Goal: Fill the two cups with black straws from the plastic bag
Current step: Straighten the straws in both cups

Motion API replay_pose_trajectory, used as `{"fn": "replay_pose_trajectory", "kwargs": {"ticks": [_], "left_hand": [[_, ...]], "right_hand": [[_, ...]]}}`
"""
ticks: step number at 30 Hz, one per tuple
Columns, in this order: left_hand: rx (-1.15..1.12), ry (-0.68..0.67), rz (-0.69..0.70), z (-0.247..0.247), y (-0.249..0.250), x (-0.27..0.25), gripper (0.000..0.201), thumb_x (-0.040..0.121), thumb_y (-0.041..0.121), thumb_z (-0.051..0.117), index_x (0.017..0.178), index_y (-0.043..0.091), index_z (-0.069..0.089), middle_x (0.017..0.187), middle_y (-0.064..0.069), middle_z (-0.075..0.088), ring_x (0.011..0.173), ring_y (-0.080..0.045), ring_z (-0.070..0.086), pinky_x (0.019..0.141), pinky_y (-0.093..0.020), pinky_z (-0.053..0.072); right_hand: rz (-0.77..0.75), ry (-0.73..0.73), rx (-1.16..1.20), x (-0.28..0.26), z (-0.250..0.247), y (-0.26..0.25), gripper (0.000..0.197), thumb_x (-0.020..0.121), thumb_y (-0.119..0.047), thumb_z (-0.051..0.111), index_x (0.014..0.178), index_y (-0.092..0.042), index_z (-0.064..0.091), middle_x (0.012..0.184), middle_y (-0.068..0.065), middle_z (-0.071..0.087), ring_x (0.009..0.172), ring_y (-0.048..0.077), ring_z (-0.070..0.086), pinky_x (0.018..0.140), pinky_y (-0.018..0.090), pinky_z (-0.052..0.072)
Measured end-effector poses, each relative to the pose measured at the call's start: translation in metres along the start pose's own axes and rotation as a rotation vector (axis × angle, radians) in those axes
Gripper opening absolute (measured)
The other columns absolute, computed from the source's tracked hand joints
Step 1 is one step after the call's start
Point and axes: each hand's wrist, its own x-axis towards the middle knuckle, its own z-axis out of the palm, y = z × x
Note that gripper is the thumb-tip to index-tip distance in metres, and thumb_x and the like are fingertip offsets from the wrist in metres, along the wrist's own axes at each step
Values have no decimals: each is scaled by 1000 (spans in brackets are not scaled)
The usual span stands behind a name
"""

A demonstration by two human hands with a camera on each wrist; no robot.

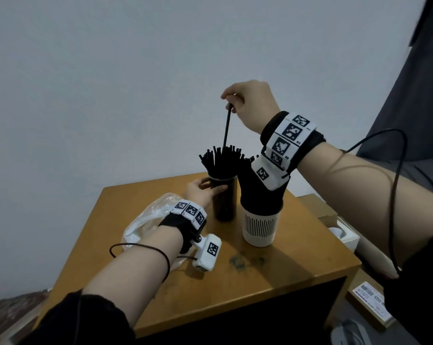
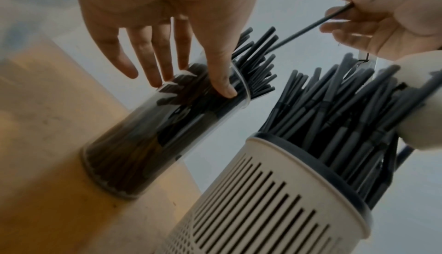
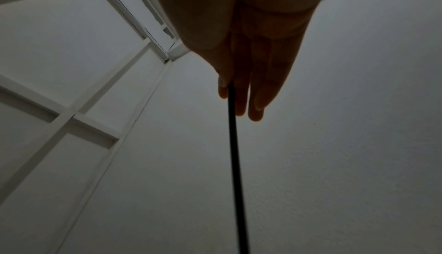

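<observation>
A tall clear cup (image 1: pixel 224 202) (image 2: pixel 153 135) packed with black straws (image 1: pixel 220 158) stands on the wooden table (image 1: pixel 260 275). My left hand (image 1: pixel 210 186) (image 2: pixel 191 84) holds it near the rim, thumb in front and fingers behind. To its right stands a white slotted cup (image 1: pixel 260 227) (image 2: pixel 263 201), also full of black straws (image 2: pixel 334 107). High above the clear cup, my right hand (image 1: pixel 229 102) (image 2: pixel 339 16) (image 3: pixel 233 95) pinches the top of a single black straw (image 1: pixel 227 128) (image 2: pixel 308 28) (image 3: pixel 235 154). The straw's lower end reaches down among the straws in the clear cup. The crumpled plastic bag (image 1: pixel 145 220) lies under my left wrist.
The table is small, with its edges close on every side. Cardboard boxes (image 1: pixel 370 302) and a white box (image 1: pixel 345 236) sit low at the right. A dark curtain (image 1: pixel 422 95) hangs at the far right. A plain wall is behind.
</observation>
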Motion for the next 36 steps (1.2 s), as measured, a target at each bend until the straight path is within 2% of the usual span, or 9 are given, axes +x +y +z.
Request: {"fn": "replay_pose_trajectory", "kwargs": {"ticks": [6,10,12,14,16,19,26,32,36], "left_hand": [[12,-23,13,-11,3,-6,56,74,19,81,125,11,61,122,-6,66,106,-16,58,88,-26,40],[4,-63,-19,-21,3,-9,57,71,16,82,124,10,61,104,-1,68,107,-19,61,98,-37,48],[11,-86,-26,-26,3,-11,58,72,15,82,125,8,60,96,3,66,101,-17,61,94,-37,51],[13,-94,-22,-29,4,-14,58,73,14,82,125,7,59,95,4,66,96,-15,62,90,-35,53],[11,-102,-22,-31,5,-18,59,73,15,82,126,6,58,98,1,67,99,-17,62,87,-33,53],[13,-113,-17,-33,9,-25,60,74,12,80,128,3,56,111,-6,65,102,-19,60,82,-28,52],[-15,-115,-7,-32,8,-40,52,77,7,77,123,-4,56,105,-10,66,94,-20,65,82,-28,55],[-24,-66,-29,-31,4,-56,60,75,12,79,126,1,50,120,-14,63,107,-28,63,89,-42,55],[-79,-31,-49,-23,3,-63,91,75,7,79,149,21,28,122,-6,55,107,-26,60,76,-40,59]], "right_hand": [[74,-412,-243,-8,12,2,21,92,-19,57,106,-13,72,100,3,73,101,14,63,81,19,44],[92,-828,-487,-17,23,3,39,91,-44,55,108,-11,70,108,5,69,103,24,61,93,33,47],[94,-921,-545,-25,30,4,42,93,-49,49,102,-12,68,104,5,66,103,26,58,94,34,43],[72,-938,-559,-32,33,6,48,95,-47,46,120,-8,60,120,8,61,114,26,53,96,32,39],[53,-879,-501,-37,27,5,49,96,-42,46,135,-12,49,134,7,54,123,24,48,99,30,34],[88,-679,-273,-44,7,3,44,94,-37,54,134,-21,52,140,0,50,130,17,43,102,25,30],[158,-180,133,-112,-24,8,34,86,-24,63,120,-28,62,126,-13,60,120,2,49,100,24,40],[389,276,281,-182,3,35,45,78,-15,69,120,-25,56,122,-10,57,119,10,49,105,36,40],[623,303,322,-206,37,52,77,70,-17,80,135,-21,39,137,1,43,127,19,40,107,43,38]]}}
